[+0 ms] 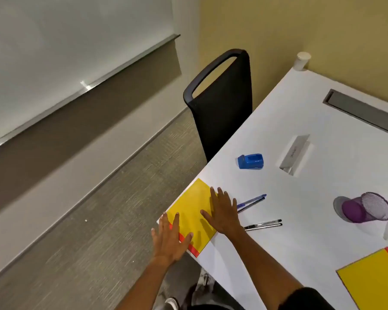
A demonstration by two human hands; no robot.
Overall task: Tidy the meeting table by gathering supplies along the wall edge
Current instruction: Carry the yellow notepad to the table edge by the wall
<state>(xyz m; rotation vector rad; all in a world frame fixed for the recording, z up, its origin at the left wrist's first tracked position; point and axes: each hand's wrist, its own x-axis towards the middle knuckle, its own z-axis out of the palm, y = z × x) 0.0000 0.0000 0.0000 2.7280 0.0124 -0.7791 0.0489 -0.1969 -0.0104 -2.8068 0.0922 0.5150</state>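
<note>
A yellow notepad with a red spine (192,206) lies at the left edge of the white table (300,238). My left hand (169,237) rests flat on its near corner, fingers spread, partly over the table edge. My right hand (222,212) lies flat on its right side, fingers apart. Neither hand grips anything. Two blue pens (252,202) lie just right of my right hand, and two dark pens (263,224) lie nearer me. A blue stapler (250,161) sits farther along the edge. A second yellow notepad (372,280) lies at the near right.
A purple mesh pen cup (367,208) lies tipped on its side at the right. A white paper cup (302,61) stands at the far corner by the yellow wall. A black chair (222,108) is pushed against the table's left edge. Grey cable boxes (295,153) are set into the tabletop.
</note>
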